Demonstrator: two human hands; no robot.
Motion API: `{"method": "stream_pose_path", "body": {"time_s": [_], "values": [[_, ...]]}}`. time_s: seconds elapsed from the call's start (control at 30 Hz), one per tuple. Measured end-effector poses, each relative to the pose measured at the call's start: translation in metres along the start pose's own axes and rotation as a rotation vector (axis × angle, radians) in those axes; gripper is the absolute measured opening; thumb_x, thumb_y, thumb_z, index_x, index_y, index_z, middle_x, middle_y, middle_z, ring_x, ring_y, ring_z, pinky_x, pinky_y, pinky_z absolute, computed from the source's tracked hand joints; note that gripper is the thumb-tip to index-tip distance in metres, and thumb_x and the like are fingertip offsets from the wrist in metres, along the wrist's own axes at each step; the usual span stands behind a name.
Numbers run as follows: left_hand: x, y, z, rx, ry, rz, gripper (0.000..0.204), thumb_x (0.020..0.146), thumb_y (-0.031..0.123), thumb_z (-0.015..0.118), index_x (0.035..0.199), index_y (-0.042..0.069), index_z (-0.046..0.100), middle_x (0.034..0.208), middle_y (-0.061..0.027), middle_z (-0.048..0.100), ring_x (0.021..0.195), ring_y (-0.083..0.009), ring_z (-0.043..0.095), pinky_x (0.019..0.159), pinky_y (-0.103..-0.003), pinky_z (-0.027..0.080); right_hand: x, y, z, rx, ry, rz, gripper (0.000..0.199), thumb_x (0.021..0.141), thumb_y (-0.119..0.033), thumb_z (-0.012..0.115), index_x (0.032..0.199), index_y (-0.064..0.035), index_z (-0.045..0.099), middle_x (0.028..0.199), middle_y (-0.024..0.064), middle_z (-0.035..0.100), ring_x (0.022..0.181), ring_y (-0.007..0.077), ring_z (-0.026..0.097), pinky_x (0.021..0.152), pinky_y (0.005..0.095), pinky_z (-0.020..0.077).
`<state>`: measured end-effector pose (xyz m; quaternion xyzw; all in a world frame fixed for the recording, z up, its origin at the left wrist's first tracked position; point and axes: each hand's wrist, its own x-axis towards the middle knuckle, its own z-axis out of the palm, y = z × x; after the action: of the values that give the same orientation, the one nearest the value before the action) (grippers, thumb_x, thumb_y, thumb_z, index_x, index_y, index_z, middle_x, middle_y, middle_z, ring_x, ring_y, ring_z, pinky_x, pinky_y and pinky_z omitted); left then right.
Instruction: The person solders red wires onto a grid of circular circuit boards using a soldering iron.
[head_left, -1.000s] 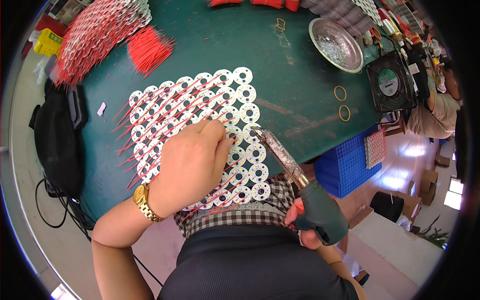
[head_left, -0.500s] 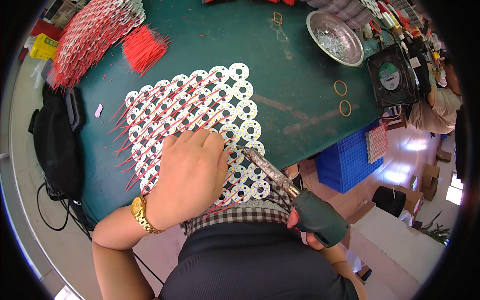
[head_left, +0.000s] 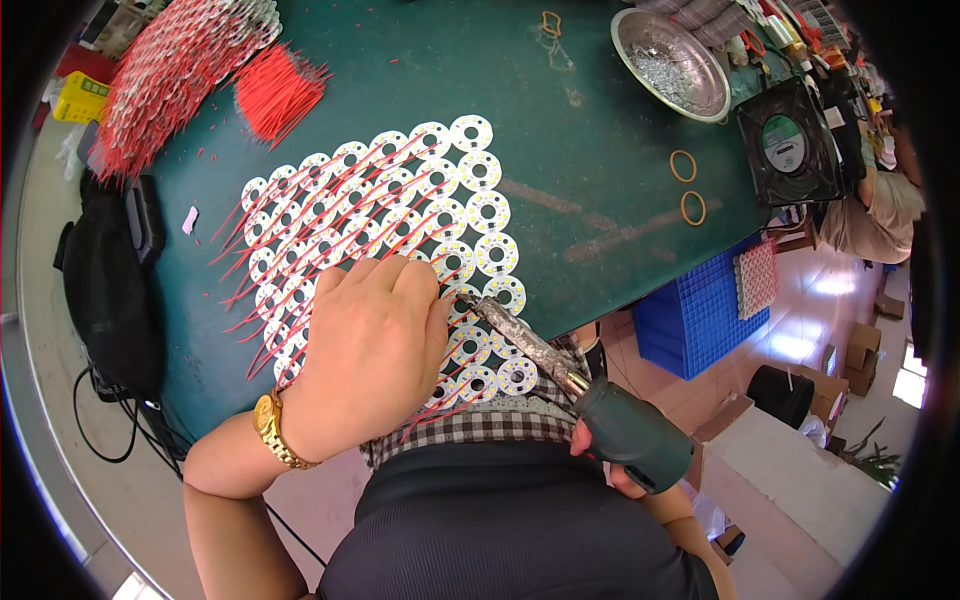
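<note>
Red wires [head_left: 240, 262] cross most white discs [head_left: 402, 232] on the worktop [head_left: 600, 150]; the rightmost column [head_left: 482, 256] looks bare. The right hand [head_left: 625, 483] wraps its fingers round a soldering iron [head_left: 635, 435]; the left hand [head_left: 375, 335] curls its fingers, any pinch hidden.

Green bench [head_left: 560, 130], tiled floor [head_left: 815, 315]
Pinkish tiles [head_left: 672, 397] catch white glare [head_left: 793, 346] (two bright patches) to the right; a bright pale rectangle [head_left: 908, 384] shows farther right.

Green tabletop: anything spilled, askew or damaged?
Minor only. Brownish streaks mark the tabletop right of the white round boards, like wear or stains. A pale scrap lies left of them, and small red bits are scattered around the red wire bundle, like litter.
</note>
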<state>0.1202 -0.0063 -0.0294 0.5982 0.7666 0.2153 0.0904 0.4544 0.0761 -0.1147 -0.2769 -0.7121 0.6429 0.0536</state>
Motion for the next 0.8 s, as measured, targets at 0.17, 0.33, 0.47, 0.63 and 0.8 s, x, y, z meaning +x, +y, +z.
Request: {"method": "stream_pose_path", "body": {"time_s": [0.17, 0.33, 0.47, 0.63, 0.8], "values": [[-0.001, -0.001, 0.002, 0.008, 0.009, 0.001, 0.018, 0.085, 0.006, 0.065, 0.077, 0.006, 0.049, 0.069, -0.0098, 0.052, 0.066, -0.0300, 0.052, 0.064, -0.041, 0.035, 0.019, -0.041, -0.003, -0.129, -0.023, -0.085, 0.066, 0.084, -0.066, 0.061, 0.088, 0.0001, 0.063, 0.081, 0.0064, 0.061, 0.068, 0.0145, 0.054, 0.060, 0.0273, 0.0410], [-0.001, 0.001, 0.001, 0.030, 0.003, 0.007, 0.018, 0.086, 0.006, 0.065, 0.077, 0.006, 0.049, 0.069, -0.0100, 0.052, 0.066, -0.0299, 0.052, 0.064, -0.041, 0.035, 0.029, -0.055, 0.001, -0.160, 0.030, -0.216, 0.058, 0.088, -0.058, 0.054, 0.086, -0.0003, 0.064, 0.078, 0.0071, 0.060, 0.065, 0.0168, 0.054, 0.058, 0.0289, 0.0409], [-0.002, 0.000, 0.001, 0.036, -0.001, 0.006, 0.018, 0.086, 0.007, 0.065, 0.077, 0.006, 0.049, 0.070, -0.0102, 0.052, 0.067, -0.0299, 0.053, 0.064, -0.041, 0.035, 0.029, -0.059, -0.002, -0.138, -0.001, -0.199, 0.053, 0.088, -0.052, 0.056, 0.085, 0.0002, 0.064, 0.076, 0.0077, 0.060, 0.065, 0.0191, 0.055, 0.059, 0.0304, 0.0425], [-0.002, 0.001, 0.001, 0.032, -0.006, 0.004, 0.017, 0.086, 0.007, 0.065, 0.078, 0.006, 0.050, 0.071, -0.0102, 0.052, 0.067, -0.0298, 0.053, 0.064, -0.041, 0.035, 0.018, -0.028, -0.006, -0.234, -0.014, -0.278, 0.053, 0.069, -0.042, 0.072, 0.106, -0.0046, 0.065, 0.092, 0.0106, 0.065, 0.073, 0.0308, 0.065, 0.065, 0.0359, 0.0508], [-0.002, 0.000, 0.002, 0.036, -0.007, 0.008, 0.016, 0.086, 0.006, 0.065, 0.078, 0.006, 0.050, 0.071, -0.0103, 0.052, 0.068, -0.0298, 0.053, 0.065, -0.041, 0.036, 0.023, -0.053, 0.004, 0.106, 0.058, -0.232, 0.042, 0.090, -0.037, 0.062, 0.102, 0.0023, 0.061, 0.083, 0.0115, 0.060, 0.070, 0.0204, 0.059, 0.065, 0.0287, 0.0469]]}}
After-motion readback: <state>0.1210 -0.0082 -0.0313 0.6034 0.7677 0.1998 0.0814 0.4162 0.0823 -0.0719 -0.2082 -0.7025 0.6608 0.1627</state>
